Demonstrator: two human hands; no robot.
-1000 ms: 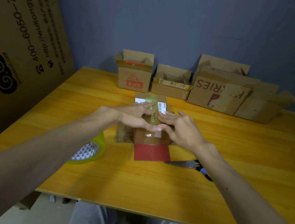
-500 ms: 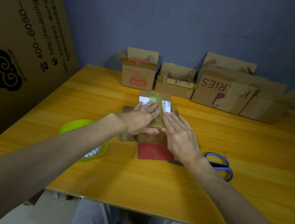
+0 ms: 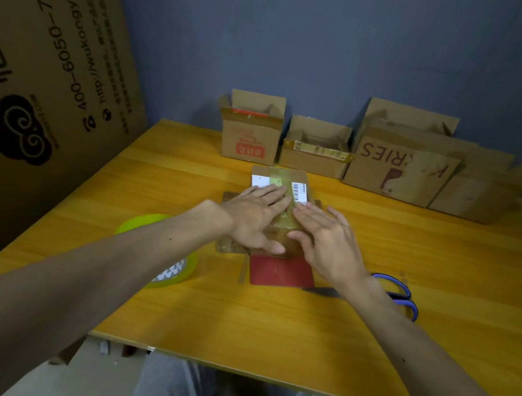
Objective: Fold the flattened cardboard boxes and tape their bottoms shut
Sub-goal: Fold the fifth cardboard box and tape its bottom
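Cardboard box, small and brown, mid-way on yellow wooden table. Left hand and right hand flat, fingers straight, pressing clear tape strip down. Likely light, stiff but easy to dent; best gripped by side walls.

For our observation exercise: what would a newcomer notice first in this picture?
The left hand and right hand press flat on a small cardboard box at the centre of the table. A row of open boxes lines the far edge; a green tape roll lies to the left, blue-handled scissors to the right.
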